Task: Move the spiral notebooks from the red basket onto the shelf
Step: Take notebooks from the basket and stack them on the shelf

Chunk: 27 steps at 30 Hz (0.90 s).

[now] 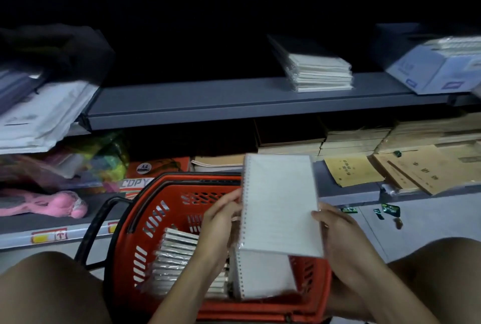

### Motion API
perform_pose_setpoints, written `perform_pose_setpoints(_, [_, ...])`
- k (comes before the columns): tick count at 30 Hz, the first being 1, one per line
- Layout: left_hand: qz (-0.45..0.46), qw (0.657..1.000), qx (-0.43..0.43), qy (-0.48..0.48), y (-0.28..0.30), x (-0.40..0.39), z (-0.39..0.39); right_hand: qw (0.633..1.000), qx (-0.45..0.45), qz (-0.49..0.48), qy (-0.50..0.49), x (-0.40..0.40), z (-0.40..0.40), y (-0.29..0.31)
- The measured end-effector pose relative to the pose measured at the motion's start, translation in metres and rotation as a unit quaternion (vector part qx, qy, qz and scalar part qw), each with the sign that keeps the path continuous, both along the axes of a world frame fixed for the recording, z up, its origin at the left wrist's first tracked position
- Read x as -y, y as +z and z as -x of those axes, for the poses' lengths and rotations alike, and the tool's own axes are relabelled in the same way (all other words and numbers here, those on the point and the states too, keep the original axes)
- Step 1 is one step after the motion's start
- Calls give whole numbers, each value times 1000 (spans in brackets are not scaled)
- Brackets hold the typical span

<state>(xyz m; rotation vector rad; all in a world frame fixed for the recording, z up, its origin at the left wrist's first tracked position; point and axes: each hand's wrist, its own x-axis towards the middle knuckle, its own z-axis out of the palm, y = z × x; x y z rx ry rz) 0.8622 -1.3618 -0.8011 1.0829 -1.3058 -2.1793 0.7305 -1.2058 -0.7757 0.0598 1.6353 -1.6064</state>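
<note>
Both hands, left hand (221,215) and right hand (338,230), grip a spiral notebook (281,203) above the red basket (156,209); one stack (318,71) sits on the shelf (208,99) at one o'clock, and many notebooks (177,258) remain in the basket.

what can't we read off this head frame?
- Shelf back: lost in darkness above the stacked notebooks.
- Red basket count: left hand, right hand and the held notebook cover the rows.
- Blue box: cut by the right edge, print blurred.
</note>
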Motion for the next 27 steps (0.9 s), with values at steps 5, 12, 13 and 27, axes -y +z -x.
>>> perform_pose_setpoints(5, [-14,980,-156,-125,44,6,1,995,-74,57,37,-8,11,49])
perform_pose_setpoints(12, [126,973,-179,-67,76,-1,37,984,-130,117,-3,-16,40,86])
perform_pose_setpoints(13, [131,972,-186,-66,78,-2,41,982,-130,136,-27,-17,44,86])
perform_pose_setpoints(27, [170,966,-197,-7,137,29,149,958,-171,164,-164,32,121,115])
